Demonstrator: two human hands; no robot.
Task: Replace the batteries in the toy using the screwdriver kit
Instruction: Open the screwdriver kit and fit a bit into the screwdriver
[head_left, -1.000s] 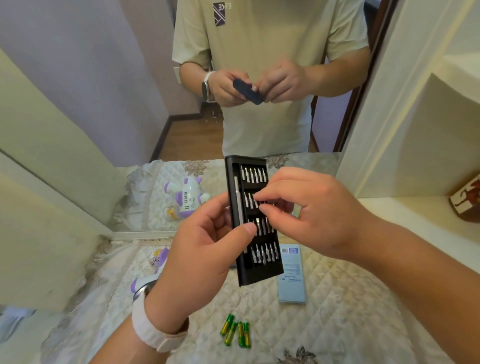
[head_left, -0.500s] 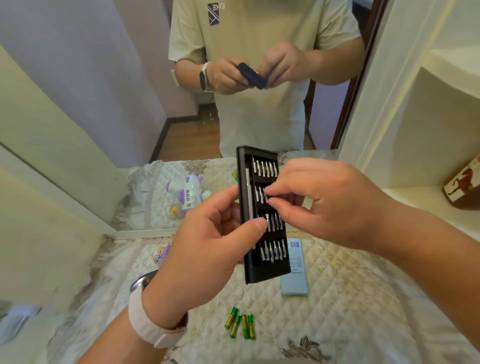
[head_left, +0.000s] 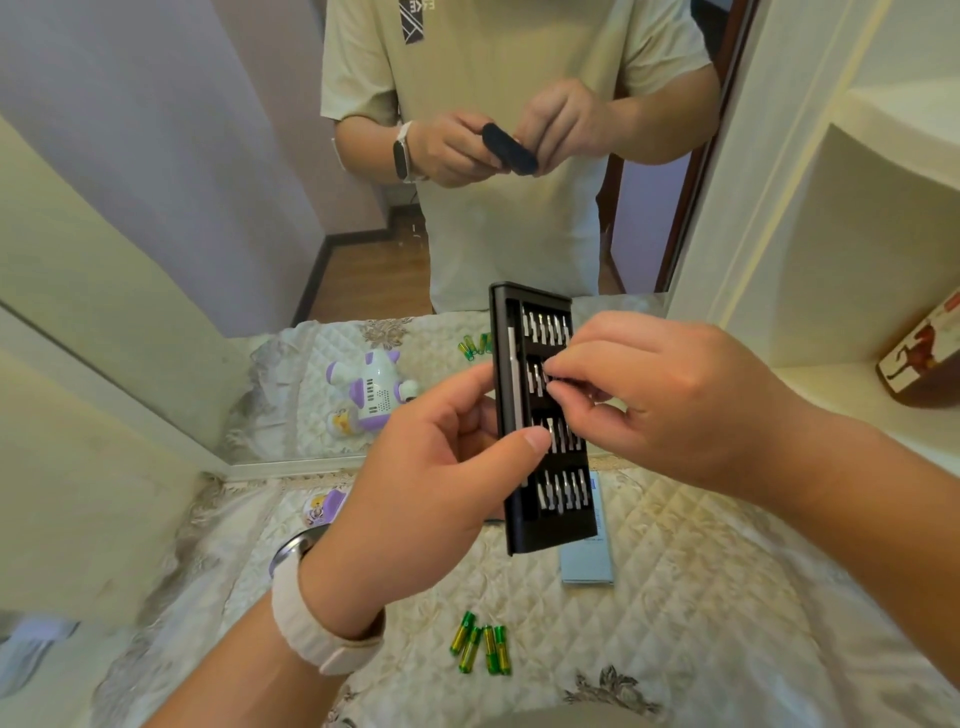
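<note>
My left hand (head_left: 431, 473) grips the black screwdriver kit (head_left: 558, 530) upright above the table, thumb across its front. The open kit shows rows of silver bits and a grey driver handle along its left side. My right hand (head_left: 654, 400) pinches a bit in the second row with thumb and forefinger. Several green and yellow batteries (head_left: 480, 648) lie on the quilted cloth below. The purple and white toy (head_left: 324, 508) sits mostly hidden behind my left hand; its reflection (head_left: 371, 392) shows in the mirror.
A large mirror (head_left: 208, 218) stands at the back of the table and reflects me. A pale blue leaflet (head_left: 587, 566) lies under the kit. At right, a cream shelf holds a brown box with a horse picture (head_left: 922, 358).
The kit has risen slightly and turned more upright. My right fingers have closed tighter on a bit in the second row.
</note>
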